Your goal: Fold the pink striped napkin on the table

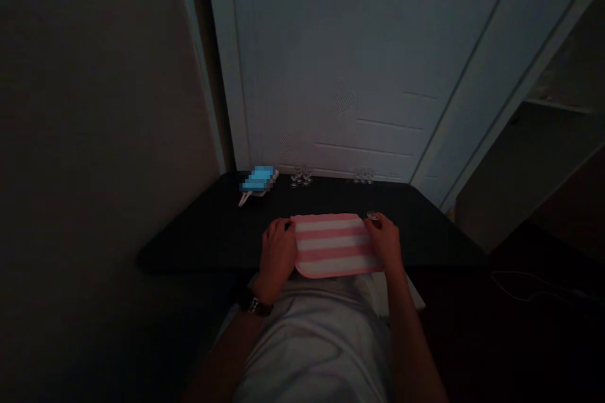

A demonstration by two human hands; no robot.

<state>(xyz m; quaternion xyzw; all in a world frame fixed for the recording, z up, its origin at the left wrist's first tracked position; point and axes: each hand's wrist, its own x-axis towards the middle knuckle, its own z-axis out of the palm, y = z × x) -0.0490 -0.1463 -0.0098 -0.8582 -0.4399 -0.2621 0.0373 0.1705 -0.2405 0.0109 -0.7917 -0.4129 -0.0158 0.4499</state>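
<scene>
A pink-and-white striped cloth [334, 244] with rounded corners lies at the front of the dark table, its near edge reaching my lap. My left hand [278, 252], a dark watch on its wrist, has its fingers curled at the cloth's left edge. At the right upper corner is my right hand [384, 240], thumb and fingers pinched together. A small clear piece, like a suction cup [372, 216], shows at those fingertips, right by the cloth's corner. The dim light hides exactly how the fingers grip.
Along the back of the dark table [208, 233] stand two groups of small clear cups [301, 179]. A phone with a lit, blurred screen [258, 179] lies at the back left. A pale panelled door [302, 63] rises behind; a wall [104, 107] is on the left.
</scene>
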